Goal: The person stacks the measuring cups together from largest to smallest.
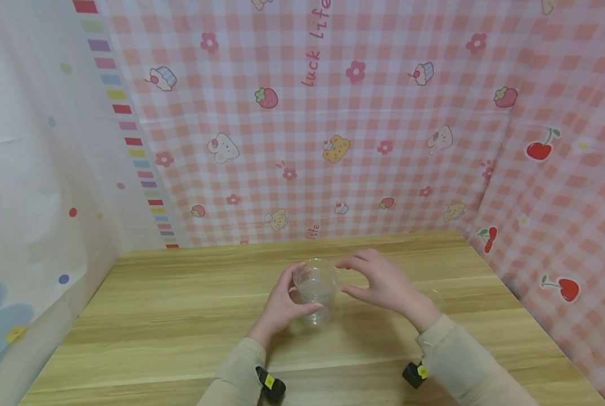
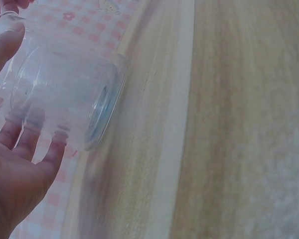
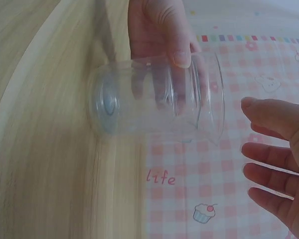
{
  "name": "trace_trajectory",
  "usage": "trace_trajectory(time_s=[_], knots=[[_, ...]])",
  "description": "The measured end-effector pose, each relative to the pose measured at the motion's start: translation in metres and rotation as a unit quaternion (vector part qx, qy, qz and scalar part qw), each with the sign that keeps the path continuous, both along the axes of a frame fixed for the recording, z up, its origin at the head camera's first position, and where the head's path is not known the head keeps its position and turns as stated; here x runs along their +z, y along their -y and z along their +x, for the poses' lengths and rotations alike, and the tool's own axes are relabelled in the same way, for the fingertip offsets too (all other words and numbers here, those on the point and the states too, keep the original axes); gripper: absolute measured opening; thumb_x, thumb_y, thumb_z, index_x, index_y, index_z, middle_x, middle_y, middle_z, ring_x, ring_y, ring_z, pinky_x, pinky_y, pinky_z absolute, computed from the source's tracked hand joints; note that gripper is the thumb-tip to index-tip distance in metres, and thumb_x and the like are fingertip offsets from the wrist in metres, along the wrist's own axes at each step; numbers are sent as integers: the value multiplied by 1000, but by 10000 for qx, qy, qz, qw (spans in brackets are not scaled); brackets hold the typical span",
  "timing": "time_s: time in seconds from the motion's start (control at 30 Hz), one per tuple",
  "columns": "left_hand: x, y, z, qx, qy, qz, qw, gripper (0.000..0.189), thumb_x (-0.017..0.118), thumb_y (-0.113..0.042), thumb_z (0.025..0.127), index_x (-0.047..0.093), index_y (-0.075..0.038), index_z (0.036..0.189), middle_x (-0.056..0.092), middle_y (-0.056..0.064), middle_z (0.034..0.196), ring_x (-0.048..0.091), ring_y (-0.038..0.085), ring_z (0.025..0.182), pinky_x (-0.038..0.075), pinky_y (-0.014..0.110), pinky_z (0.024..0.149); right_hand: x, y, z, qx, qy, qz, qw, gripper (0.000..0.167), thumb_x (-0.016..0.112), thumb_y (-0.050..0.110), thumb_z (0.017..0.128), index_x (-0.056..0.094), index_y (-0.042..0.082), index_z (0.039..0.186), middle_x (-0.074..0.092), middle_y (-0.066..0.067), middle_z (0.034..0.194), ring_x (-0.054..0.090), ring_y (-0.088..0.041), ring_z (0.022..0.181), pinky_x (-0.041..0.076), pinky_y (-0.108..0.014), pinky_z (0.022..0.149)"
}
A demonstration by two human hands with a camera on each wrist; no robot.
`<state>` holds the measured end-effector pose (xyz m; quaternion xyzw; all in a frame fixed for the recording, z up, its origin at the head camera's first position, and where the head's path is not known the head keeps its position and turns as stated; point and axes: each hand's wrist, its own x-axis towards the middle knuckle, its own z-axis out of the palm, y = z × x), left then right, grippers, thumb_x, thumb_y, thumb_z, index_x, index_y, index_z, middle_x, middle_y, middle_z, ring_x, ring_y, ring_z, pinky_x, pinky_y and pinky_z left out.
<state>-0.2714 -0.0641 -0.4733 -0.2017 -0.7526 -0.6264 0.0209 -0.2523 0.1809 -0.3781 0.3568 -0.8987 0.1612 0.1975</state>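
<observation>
A clear see-through plastic cup (image 1: 316,290) stands roughly upright near the middle of the wooden table; several rings show near its rim. My left hand (image 1: 284,299) grips its side, the thumb on the near side and the fingers round the far side, as the right wrist view also shows. In the left wrist view the cup's base (image 2: 107,107) is close to the tabletop; whether it touches cannot be told. My right hand (image 1: 380,280) is just right of the cup's rim, thumb and fingers apart and gently bent, with nothing between them.
A faint transparent object (image 1: 432,293) lies on the table (image 1: 190,321) beyond the right wrist, its kind unclear. Pink checked cloth (image 1: 307,124) hangs behind the table and on the right, white cloth (image 1: 28,146) on the left. Black wrist cameras (image 1: 272,386) hang below both sleeves.
</observation>
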Motion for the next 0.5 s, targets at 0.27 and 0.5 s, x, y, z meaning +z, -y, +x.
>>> trace_trajectory(time_s=[0.27,0.5], knots=[[28,0,18,-133,35,58,9999,88,86,0,72,37,2,146,49,24,139,52,42,121,45,54,98,-4,-14,1,-25,-152,134,9998,46,85,28,78,70,14,119,67,-3,114,61,-25,108,52,-45,89],[6,-1,4,-16,19,26,10000,92,88,-2,71,37,-6,148,49,20,141,52,40,122,45,53,99,-8,-26,1,-36,-289,298,9991,48,86,28,77,69,15,121,67,-4,116,59,-24,107,52,-45,88]])
